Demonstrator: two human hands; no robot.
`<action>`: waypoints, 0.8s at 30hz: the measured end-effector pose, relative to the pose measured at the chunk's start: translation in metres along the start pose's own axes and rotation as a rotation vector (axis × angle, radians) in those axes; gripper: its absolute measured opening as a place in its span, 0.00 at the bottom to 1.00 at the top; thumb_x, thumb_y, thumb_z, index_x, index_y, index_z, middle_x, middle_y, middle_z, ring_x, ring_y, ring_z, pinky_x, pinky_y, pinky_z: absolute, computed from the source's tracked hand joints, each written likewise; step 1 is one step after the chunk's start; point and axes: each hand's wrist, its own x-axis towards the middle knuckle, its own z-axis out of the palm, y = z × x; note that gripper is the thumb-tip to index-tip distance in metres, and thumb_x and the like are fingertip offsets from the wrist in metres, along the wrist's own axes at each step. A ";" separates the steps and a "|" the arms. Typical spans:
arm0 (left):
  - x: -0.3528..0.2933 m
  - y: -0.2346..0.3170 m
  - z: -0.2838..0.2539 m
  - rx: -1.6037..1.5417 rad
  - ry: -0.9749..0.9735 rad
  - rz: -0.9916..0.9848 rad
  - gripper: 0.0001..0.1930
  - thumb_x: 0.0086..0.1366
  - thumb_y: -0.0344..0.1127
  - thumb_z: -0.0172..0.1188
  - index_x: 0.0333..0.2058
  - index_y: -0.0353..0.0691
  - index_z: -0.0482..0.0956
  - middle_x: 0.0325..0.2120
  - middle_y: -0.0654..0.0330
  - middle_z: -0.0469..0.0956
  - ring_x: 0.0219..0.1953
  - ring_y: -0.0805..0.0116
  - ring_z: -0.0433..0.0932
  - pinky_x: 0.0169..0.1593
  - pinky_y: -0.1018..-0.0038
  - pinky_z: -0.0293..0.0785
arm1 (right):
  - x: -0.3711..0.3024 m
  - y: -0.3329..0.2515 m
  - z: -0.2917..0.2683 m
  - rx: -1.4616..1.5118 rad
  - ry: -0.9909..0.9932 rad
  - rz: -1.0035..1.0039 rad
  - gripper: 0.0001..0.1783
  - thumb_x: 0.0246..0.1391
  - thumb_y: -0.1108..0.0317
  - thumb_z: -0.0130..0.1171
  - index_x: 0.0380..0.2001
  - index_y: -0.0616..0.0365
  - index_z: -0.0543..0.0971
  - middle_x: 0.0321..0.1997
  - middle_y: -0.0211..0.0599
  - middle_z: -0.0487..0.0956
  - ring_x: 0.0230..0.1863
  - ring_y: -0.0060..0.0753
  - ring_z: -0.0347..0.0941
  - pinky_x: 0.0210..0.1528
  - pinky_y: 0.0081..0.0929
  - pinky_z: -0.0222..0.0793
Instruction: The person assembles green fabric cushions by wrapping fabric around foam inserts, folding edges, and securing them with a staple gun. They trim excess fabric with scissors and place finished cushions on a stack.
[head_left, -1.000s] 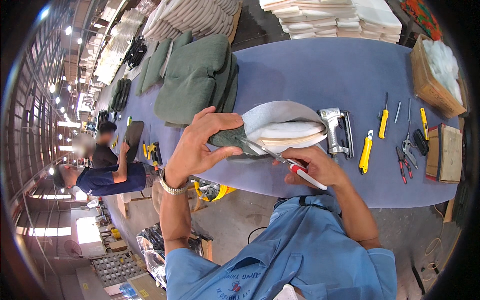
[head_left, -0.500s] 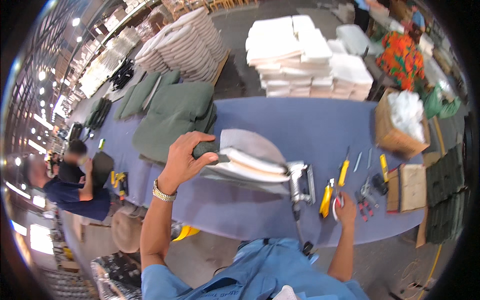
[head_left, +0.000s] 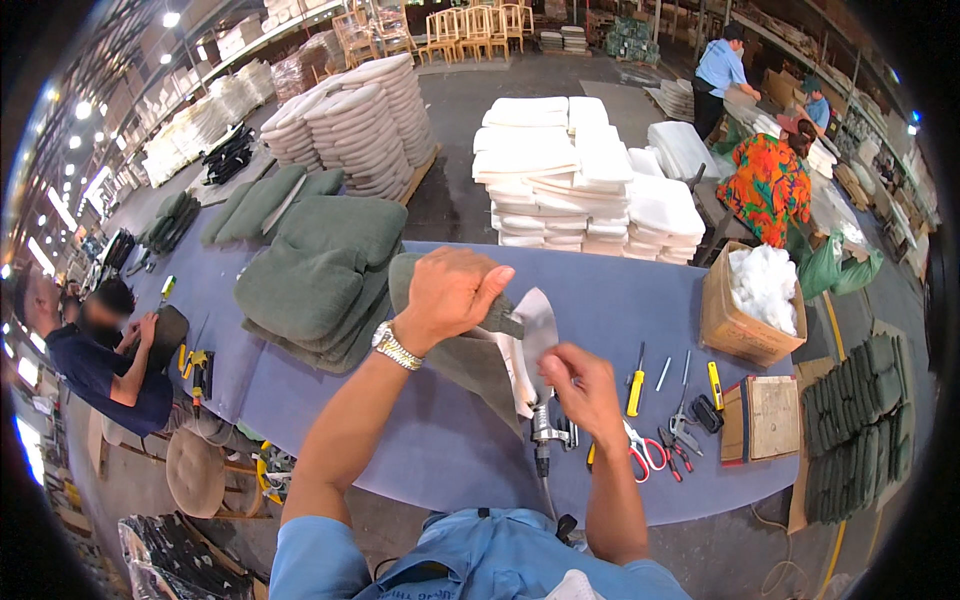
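Observation:
My left hand [head_left: 455, 290] grips a dark green upholstered cushion [head_left: 465, 365], which is tilted on edge so its pale underside shows. A thin grey fabric piece [head_left: 538, 325] stands out from that underside. My right hand [head_left: 585, 390] is closed at this fabric's edge, thumb and fingers pinched together. Below the cushion, near my right wrist, lies a silver staple gun [head_left: 543, 430], partly hidden, with its hose running toward me. Red-handled scissors [head_left: 645, 450] rest on the table to the right of my right forearm.
Green cushions [head_left: 320, 260] are stacked at left on the blue-covered table [head_left: 440, 455]. A yellow-handled screwdriver [head_left: 636, 390], pliers [head_left: 676, 460] and a yellow cutter [head_left: 715, 385] lie at right. Beyond stands a carton [head_left: 735, 320] of white stuffing. A co-worker [head_left: 105, 350] works at left.
My right hand has let go of the scissors and moved left to the grey fabric. My left hand has moved right with the cushion, which is now turned more upright.

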 end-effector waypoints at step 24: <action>-0.075 -0.053 0.028 -0.513 0.303 -0.350 0.32 0.74 0.47 0.50 0.70 0.35 0.59 0.74 0.46 0.54 0.77 0.51 0.49 0.76 0.55 0.39 | 0.113 -0.023 0.079 0.013 -0.029 -0.103 0.15 0.67 0.59 0.59 0.30 0.59 0.77 0.20 0.41 0.77 0.20 0.37 0.73 0.26 0.37 0.66</action>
